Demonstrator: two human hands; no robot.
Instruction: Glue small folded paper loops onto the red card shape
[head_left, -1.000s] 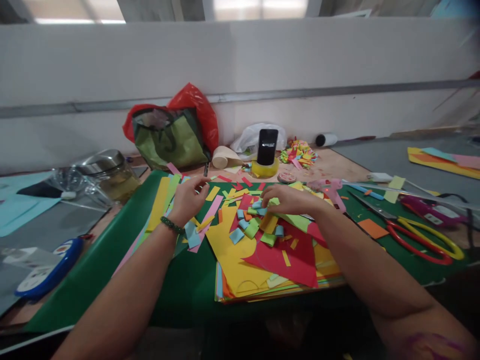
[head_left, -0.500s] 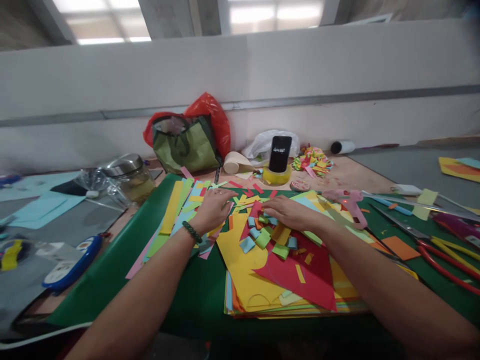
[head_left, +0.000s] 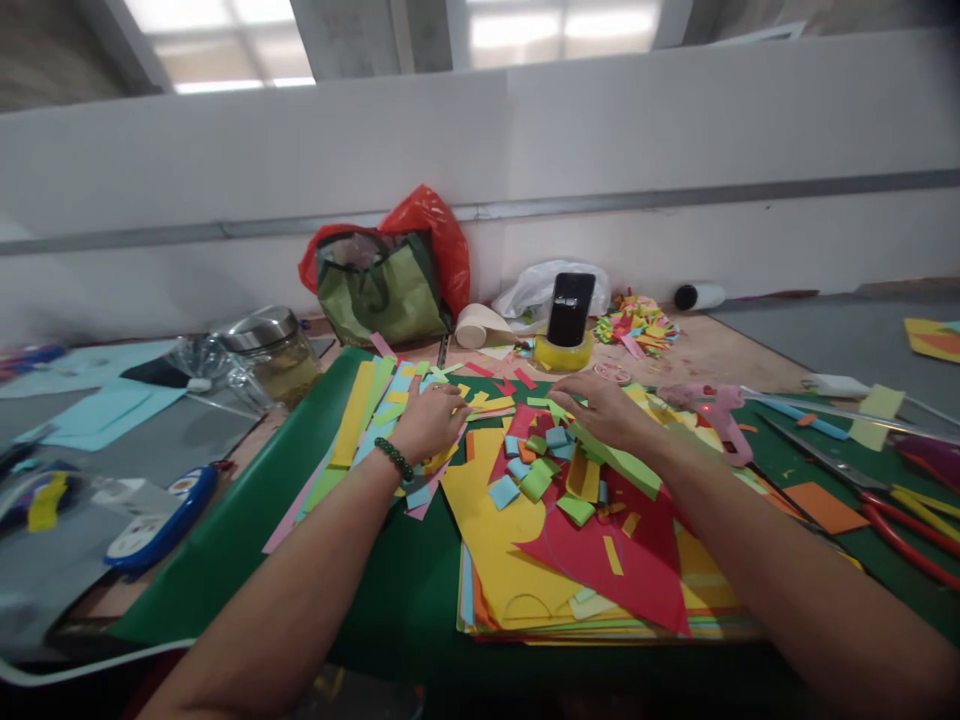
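Note:
My left hand [head_left: 433, 422], with a green bead bracelet at the wrist, hovers palm down over loose coloured paper strips [head_left: 491, 404], fingers spread. Beside it lies a bundle of longer strips [head_left: 352, 415]. My right hand [head_left: 604, 412] is over the far side of the paper stack, fingers stretched out, close to a long light-green strip [head_left: 622, 463]. Whether it touches that strip is hard to tell. Small blue, green, orange and yellow folded paper pieces [head_left: 536, 480] sit between the hands on a red sheet [head_left: 649, 570] and a yellow sheet [head_left: 495, 545].
A pink glue gun [head_left: 724, 415] and red-handled scissors [head_left: 862, 480] lie at right. Behind stand a phone [head_left: 570, 310] against a yellow tape roll [head_left: 562, 355], a paper-strip pile [head_left: 637, 327] and a green bag [head_left: 382, 290]. A glass jar [head_left: 274, 365] stands left of the green mat [head_left: 390, 590].
My right hand has lifted and drawn back from the small folded pieces, uncovering more of them. My left hand stays over the strips. The whole view has shifted slightly.

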